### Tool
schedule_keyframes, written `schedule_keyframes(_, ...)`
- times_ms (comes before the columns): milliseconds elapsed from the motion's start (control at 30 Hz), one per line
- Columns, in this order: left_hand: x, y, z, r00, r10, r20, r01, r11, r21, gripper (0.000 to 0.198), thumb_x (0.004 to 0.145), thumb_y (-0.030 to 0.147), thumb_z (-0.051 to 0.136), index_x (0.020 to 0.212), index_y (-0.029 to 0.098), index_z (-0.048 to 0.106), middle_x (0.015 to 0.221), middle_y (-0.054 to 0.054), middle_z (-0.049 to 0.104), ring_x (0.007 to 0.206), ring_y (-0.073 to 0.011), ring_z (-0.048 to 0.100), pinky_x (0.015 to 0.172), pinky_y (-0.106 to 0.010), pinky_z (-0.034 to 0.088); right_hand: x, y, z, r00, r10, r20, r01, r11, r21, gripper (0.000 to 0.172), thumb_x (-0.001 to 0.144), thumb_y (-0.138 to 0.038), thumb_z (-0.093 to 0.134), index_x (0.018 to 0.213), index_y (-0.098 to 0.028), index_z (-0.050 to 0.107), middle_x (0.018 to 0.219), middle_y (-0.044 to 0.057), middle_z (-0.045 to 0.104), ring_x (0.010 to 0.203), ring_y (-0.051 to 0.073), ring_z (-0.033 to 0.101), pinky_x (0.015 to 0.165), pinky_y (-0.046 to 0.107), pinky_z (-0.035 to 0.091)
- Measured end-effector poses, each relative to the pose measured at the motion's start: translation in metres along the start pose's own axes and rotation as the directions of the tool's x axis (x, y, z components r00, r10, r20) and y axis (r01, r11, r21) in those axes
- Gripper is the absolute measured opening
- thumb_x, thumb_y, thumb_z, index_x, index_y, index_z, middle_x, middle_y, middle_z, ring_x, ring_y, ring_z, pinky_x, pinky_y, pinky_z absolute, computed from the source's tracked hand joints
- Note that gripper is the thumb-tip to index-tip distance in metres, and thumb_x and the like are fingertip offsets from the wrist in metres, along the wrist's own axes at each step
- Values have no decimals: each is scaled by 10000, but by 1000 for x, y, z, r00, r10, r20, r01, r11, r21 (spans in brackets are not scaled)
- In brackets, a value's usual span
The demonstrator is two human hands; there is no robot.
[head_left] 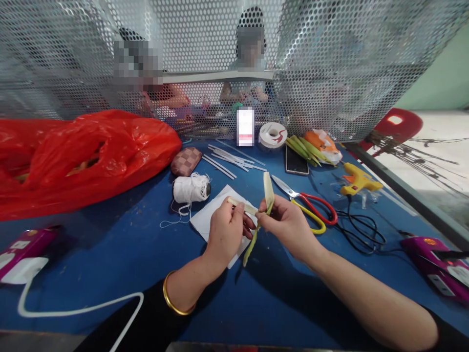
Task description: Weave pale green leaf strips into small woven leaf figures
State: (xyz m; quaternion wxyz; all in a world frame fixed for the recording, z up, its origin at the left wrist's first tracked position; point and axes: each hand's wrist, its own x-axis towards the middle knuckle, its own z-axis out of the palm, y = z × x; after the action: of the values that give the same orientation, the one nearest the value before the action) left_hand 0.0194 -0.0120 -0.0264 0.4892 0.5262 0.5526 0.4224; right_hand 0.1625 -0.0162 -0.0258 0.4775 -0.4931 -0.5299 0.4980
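My left hand [227, 227] pinches a pale strip of husk [250, 209] between thumb and fingers, above a white sheet of paper [205, 215]. Close beside it, my right hand [287, 222] is closed on a green-and-cream husk strip [269, 190], which sticks up past the fingers and hangs down below them. The two strips meet at my right fingertips; whether they are joined I cannot tell. Just behind my right hand lie scissors [317, 205] with one red and one yellow handle loop. A spool of white string [190, 189] rests left of the paper.
Left stands a large red plastic bag [120, 156] near a checkered pouch [186, 161]. White sticks [234, 159], a tape roll [273, 134], a phone [296, 160] and green husks [304, 149] lie at the back. A yellow glue gun [361, 180] sits right, its cord on the table.
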Motion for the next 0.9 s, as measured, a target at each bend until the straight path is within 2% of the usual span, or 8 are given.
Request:
schedule_keyframes(67, 1, 2, 0, 997, -78, 18, 79, 993, -84, 204, 941, 324, 458, 783, 195, 475, 568, 32, 609, 403, -119, 591, 446, -224, 461, 0, 0, 0, 1000, 9, -15, -9, 1000, -6, 147, 710, -264, 662, 751, -200, 536, 585, -73, 483, 529, 95, 414, 529, 250, 326)
schedule_keyframes(133, 2, 4, -1, 981, -159, 107, 176, 969, -171, 235, 944, 376, 466, 823, 179, 507, 624, 23, 623, 415, -116, 610, 443, -213, 450, 1, -1, -1, 999, 27, -18, -27, 1000, -9, 176, 716, -298, 681, 751, -204, 537, 588, -67, 496, 535, 101, 428, 529, 256, 328)
schedule_keyframes(233, 2, 6, -2, 917, -213, 339, 299, 927, -227, 409, 904, 562, 502, 868, 161, 571, 670, -4, 643, 421, -128, 627, 437, -211, 440, 3, -2, -4, 998, 65, 19, -65, 998, -11, 208, 728, -351, 696, 756, -208, 547, 614, -46, 535, 568, 120, 476, 554, 273, 365)
schedule_keyframes(300, 2, 5, -3, 877, -234, 421, 354, 906, -233, 448, 870, 597, 550, 865, 151, 600, 611, -4, 625, 412, -119, 607, 439, -203, 441, 5, -3, -8, 995, 83, 49, -83, 997, -6, 211, 735, -369, 700, 756, -204, 569, 637, -34, 550, 595, 127, 493, 583, 283, 396)
schedule_keyframes(500, 8, 1, -4, 872, -307, 380, 431, 851, -300, 283, 908, 402, 585, 888, 125, 635, 574, -11, 619, 416, -71, 535, 451, -168, 422, 12, -10, -24, 976, 95, 194, -127, 979, 157, 221, 726, -336, 744, 862, -194, 644, 800, 4, 659, 717, 139, 589, 712, 296, 475)
schedule_keyframes(700, 5, 8, -7, 888, -219, 404, 344, 899, -269, 385, 884, 478, 594, 948, 109, 684, 603, -14, 620, 363, -16, 341, 358, -153, 156, 15, -13, -28, 992, 49, 117, -58, 996, 75, 191, 712, -341, 744, 737, -170, 663, 643, -3, 650, 604, 132, 576, 617, 288, 475)
schedule_keyframes(833, 4, 7, -8, 801, -291, 523, 439, 880, -183, 424, 886, 525, 558, 959, 132, 701, 741, -81, 686, 426, -61, 494, 365, -179, 216, 13, -11, -23, 998, 12, 69, -12, 1000, -9, 174, 720, -340, 722, 703, -186, 645, 616, -15, 639, 584, 136, 572, 596, 294, 474)
schedule_keyframes(900, 5, 3, -8, 760, -313, 570, 502, 840, -208, 380, 879, 483, 573, 973, 139, 704, 766, -67, 668, 467, -74, 537, 369, -186, 230, 12, -9, -21, 999, 6, 54, -4, 1000, -30, 177, 719, -329, 721, 675, -188, 624, 597, -21, 621, 575, 135, 569, 586, 293, 472)
